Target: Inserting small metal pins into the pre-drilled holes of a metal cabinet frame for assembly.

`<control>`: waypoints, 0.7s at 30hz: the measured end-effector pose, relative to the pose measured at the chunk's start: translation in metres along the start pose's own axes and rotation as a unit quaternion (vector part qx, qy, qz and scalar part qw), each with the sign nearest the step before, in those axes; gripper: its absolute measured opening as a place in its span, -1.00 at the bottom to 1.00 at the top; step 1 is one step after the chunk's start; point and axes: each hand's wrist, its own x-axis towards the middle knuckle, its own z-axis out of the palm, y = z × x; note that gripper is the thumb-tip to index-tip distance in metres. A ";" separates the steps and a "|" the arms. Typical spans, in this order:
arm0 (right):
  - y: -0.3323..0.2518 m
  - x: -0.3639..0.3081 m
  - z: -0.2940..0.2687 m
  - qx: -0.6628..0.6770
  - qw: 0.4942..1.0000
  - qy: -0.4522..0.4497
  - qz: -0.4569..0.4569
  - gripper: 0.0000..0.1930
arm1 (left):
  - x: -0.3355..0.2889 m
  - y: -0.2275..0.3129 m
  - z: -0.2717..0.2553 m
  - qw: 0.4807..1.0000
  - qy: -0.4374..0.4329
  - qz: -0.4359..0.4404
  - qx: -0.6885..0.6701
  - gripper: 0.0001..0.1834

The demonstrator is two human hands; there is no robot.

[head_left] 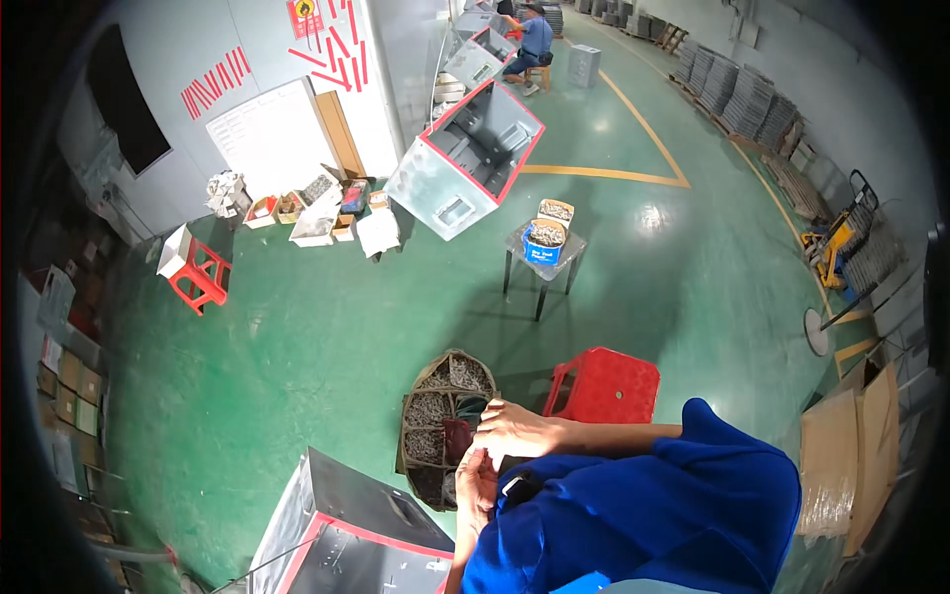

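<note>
My right hand point(517, 429) and my left hand point(476, 482) meet with bent fingers pressed together, at the right edge of an oval divided tray point(405, 436). Whatever the fingertips hold is too small or hidden to make out. Small light-grey pieces of hardware point(428, 408) fill several of the tray's compartments; a dark red bag or cloth point(457, 439) and a dark green one point(469, 407) lie in others. Part of the tray is covered by my hands. Close to my left forearm stands a grey metal cabinet point(361, 505) with red edging, tilted in the view.
A red plastic stool point(618, 386) stands just beyond my right forearm. Farther off, a small table point(577, 247) bears two boxes of small parts. Another red-edged metal cabinet point(445, 188) lies beyond it, and a seated person point(534, 40) works at the back. Cardboard point(836, 455) leans at right.
</note>
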 end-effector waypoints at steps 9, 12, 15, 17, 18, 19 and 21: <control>0.007 0.008 0.000 -0.002 0.998 0.058 0.039 -0.85 | 0.012 0.017 0.007 0.997 -0.066 0.001 0.027 -0.72; 0.015 0.015 -0.003 0.025 0.997 0.052 0.051 -0.89 | 0.019 0.015 0.008 0.999 -0.030 0.028 0.024 -0.77; 0.028 0.025 -0.010 0.103 0.993 0.041 0.050 -0.88 | 0.028 0.019 0.010 0.998 -0.031 0.048 0.008 -0.85; 0.041 0.036 -0.014 0.127 0.990 0.059 0.032 -0.85 | 0.037 0.020 0.015 0.996 -0.029 0.075 0.025 -0.86; 0.050 0.040 -0.017 0.195 0.978 0.018 0.068 -0.85 | 0.037 0.017 0.022 0.996 0.004 0.089 0.029 -0.86; 0.061 0.045 -0.023 0.261 0.959 -0.025 0.103 -0.85 | 0.047 0.017 0.023 0.995 -0.012 0.091 0.026 -0.86; 0.088 0.060 -0.041 0.351 0.928 -0.067 0.108 -0.86 | 0.069 0.017 0.024 0.992 -0.031 0.119 0.025 -0.85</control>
